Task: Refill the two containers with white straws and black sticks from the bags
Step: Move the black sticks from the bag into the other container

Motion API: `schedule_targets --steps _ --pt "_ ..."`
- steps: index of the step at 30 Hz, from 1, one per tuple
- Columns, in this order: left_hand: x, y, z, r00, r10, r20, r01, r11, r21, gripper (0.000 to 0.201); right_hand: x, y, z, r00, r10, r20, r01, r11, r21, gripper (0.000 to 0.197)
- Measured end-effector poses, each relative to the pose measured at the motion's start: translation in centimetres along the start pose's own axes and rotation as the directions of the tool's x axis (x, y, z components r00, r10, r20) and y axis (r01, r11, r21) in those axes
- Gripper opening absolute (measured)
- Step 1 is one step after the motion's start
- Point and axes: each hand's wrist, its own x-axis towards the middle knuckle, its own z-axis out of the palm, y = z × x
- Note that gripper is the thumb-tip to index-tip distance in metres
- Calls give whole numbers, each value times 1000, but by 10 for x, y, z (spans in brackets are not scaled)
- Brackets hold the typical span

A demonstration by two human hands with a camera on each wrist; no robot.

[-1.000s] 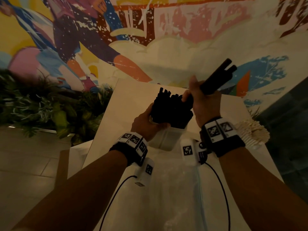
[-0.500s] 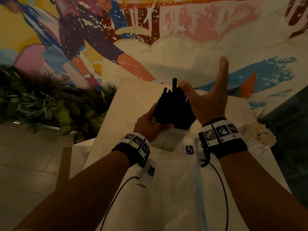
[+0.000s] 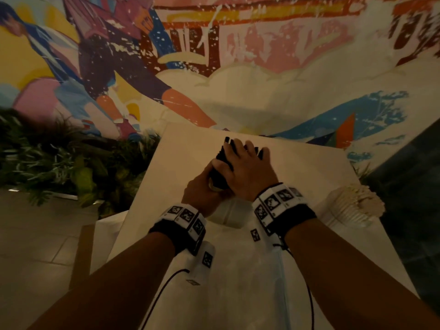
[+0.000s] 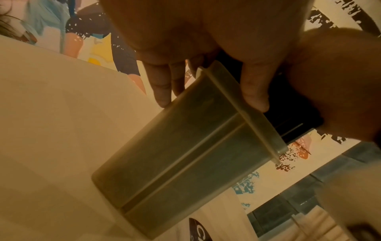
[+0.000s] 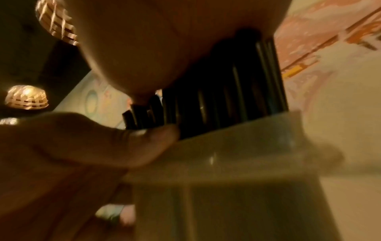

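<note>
A pale plastic container (image 3: 229, 216) stands on the white table, packed with black sticks (image 3: 221, 160) that rise above its rim. My left hand (image 3: 202, 190) grips the container at the rim from the left; in the left wrist view its fingers and thumb wrap the container (image 4: 185, 154) just below the black sticks (image 4: 292, 117). My right hand (image 3: 248, 164) lies flat on the stick tops, fingers straight, palm pressing down. The right wrist view shows that palm on the black sticks (image 5: 226, 97) above the container (image 5: 237, 163). A second container of white straws (image 3: 352, 207) stands at the right.
A clear plastic bag (image 3: 238, 289) lies on the table (image 3: 297, 167) between my forearms. Green plants (image 3: 59, 163) border the table's left side. A painted mural wall (image 3: 238, 79) rises behind the table. Tiled floor (image 3: 35, 246) lies lower left.
My right hand dropped its handful of black sticks into the container, opened, then came down flat on the stick tops. The left hand kept its grip on the container.
</note>
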Motion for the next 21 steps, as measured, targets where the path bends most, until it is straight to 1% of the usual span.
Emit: schedule_targets --steps 1,2,4,5,6,7,8,9,10,11,12,13,14,15,17,19,21 --pt "0 3 -1 1000 -7 4 7 1000 19 89 0 2 -1 1000 11 -12 -10 1000 11 66" --pt "1 4 -3 1000 -12 17 11 999 49 93 0 8 -3 996 47 -77 -43 997 60 66" --pt "6 9 -10 997 8 76 -17 994 112 109 -3 24 -11 954 186 -237 -139 970 202 70" --pt "9 12 -15 993 45 112 -59 990 128 118 -5 32 -13 934 255 -251 -182 943 280 76" --pt "11 18 -22 983 100 152 -123 981 150 124 -7 39 -11 928 304 -216 -213 908 362 81" --pt "14 27 -27 975 130 180 -165 967 195 127 -10 43 -8 932 325 -158 -233 874 426 85" --pt "16 37 -31 967 165 194 -212 944 252 128 -14 43 -4 940 324 -106 -245 858 452 87" --pt "21 47 -31 954 198 226 -266 907 327 126 -17 41 1 949 308 -73 -244 860 448 87" --pt "24 55 -30 933 229 279 -332 848 413 122 -19 37 6 957 285 -60 -230 865 445 87" --pt "28 62 -28 913 243 327 -382 793 476 123 -18 34 10 964 261 -53 -210 864 457 85" --pt "35 61 -24 904 231 360 -397 768 503 130 -15 32 13 970 239 -44 -191 862 470 84" --pt "39 62 -22 905 213 368 -385 777 498 137 -12 30 15 975 217 -42 -172 863 474 83" --pt "41 62 -20 916 185 357 -348 808 476 139 -8 30 16 979 193 -60 -143 875 463 81" --pt "43 60 -19 924 184 337 -331 826 456 135 -6 31 16 982 166 -91 -110 891 440 76" --pt "40 60 -16 933 249 260 -347 816 462 123 -2 36 13 984 111 -139 -46 916 399 62" --pt "36 61 -12 925 327 195 -380 800 464 111 1 43 8 988 69 -136 -15 932 363 52" --pt "34 58 -8 918 348 191 -397 810 432 108 3 43 2 989 68 -132 -26 954 297 48"
